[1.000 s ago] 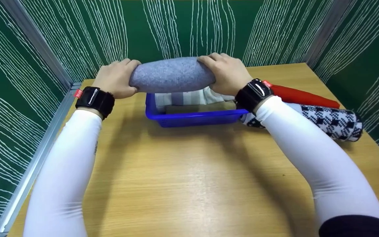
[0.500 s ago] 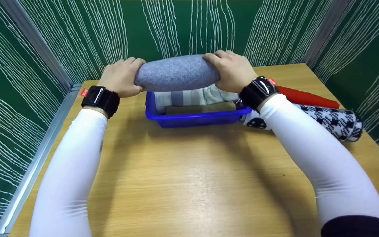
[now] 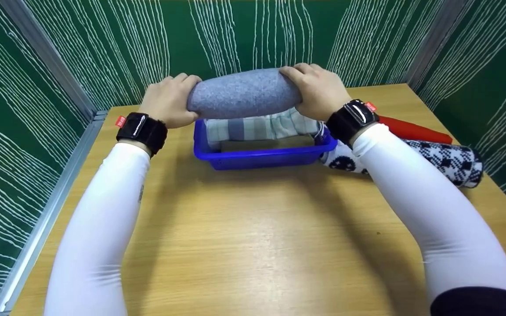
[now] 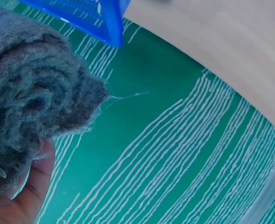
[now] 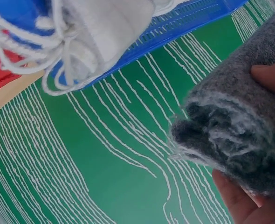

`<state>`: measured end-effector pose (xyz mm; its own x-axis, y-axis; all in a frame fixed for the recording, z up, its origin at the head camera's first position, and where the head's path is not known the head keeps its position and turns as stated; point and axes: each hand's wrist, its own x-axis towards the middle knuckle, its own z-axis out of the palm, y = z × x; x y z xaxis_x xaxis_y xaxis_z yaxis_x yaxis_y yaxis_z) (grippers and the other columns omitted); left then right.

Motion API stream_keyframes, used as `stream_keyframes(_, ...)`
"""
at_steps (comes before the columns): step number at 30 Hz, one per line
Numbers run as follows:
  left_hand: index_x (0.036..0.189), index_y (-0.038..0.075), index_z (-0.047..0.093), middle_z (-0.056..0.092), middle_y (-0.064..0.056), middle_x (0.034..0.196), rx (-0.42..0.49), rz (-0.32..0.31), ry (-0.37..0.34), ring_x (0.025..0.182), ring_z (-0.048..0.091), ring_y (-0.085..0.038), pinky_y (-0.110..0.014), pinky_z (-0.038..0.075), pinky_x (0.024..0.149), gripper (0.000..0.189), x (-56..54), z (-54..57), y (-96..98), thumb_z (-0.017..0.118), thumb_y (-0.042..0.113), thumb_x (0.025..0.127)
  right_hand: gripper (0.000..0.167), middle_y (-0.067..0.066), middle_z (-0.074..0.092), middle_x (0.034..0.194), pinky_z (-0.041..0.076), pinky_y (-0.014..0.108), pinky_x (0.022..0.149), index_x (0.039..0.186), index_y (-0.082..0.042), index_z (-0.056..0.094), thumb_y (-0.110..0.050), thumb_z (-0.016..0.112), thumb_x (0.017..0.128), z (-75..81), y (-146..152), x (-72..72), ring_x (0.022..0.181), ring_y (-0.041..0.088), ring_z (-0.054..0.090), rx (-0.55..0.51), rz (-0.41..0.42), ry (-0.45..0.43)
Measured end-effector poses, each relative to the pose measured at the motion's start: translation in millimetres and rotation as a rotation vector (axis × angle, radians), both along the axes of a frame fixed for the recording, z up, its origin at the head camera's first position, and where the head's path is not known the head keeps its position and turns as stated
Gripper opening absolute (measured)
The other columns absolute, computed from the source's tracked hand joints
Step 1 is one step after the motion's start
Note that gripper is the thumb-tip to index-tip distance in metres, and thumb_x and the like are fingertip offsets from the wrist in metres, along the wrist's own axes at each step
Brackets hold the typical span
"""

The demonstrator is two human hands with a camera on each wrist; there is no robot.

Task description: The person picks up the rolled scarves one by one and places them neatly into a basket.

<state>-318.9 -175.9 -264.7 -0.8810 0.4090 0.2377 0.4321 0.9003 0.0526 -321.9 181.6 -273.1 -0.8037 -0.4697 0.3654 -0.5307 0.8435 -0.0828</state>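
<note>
Look, the left hand (image 3: 169, 101) grips one end of the gray cloth roll (image 3: 244, 93) and the right hand (image 3: 319, 92) grips the other, maybe so it does not come undone. The roll is up in the air, top middle of the frame, hiding the back edge of the blue basket (image 3: 262, 153). Striped cloth (image 3: 253, 128) sits inside, where the walls likely keep it neat. A red cloth (image 3: 415, 130) and a black-and-white roll (image 3: 448, 158) lie at the right on the worktop (image 3: 253, 228). Red tags (image 3: 120, 121) on the black wrist straps (image 3: 154, 137) have marks too small to read.
</note>
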Motion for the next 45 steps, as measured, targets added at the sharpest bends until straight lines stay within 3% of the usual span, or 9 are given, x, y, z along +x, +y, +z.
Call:
stream_keyframes(20, 0.149, 0.012, 0.057, 0.065, -0.017, 0.145, -0.028, -0.004, 0.025, 0.126, 0.064, -0.043, -0.066, 0.056, 0.104, 0.067, -6.1, 1.7, 21.2, 0.08, 0.03, 0.088, 0.084, 0.027, 0.061, 0.15, 0.051, 0.071, 0.111, 0.159, -0.008, 0.052, 0.005, 0.073, 0.078, -2.2, 17.4, -7.4, 0.135, 0.05, 0.06, -0.002, -0.05, 0.006)
stream_keyframes(45, 0.15, 0.011, 0.056, 0.065, -0.017, 0.145, -0.015, -0.013, 0.008, 0.127, 0.064, -0.042, -0.065, 0.056, 0.106, 0.066, -14.8, -5.8, 25.2, 0.077, 0.027, 0.089, 0.085, 0.027, 0.06, 0.151, 0.05, 0.072, 0.112, 0.16, -0.01, 0.052, 0.006, 0.075, 0.079, -5.2, 20.2, -9.5, 0.136, 0.051, 0.059, -0.016, -0.07, -0.021)
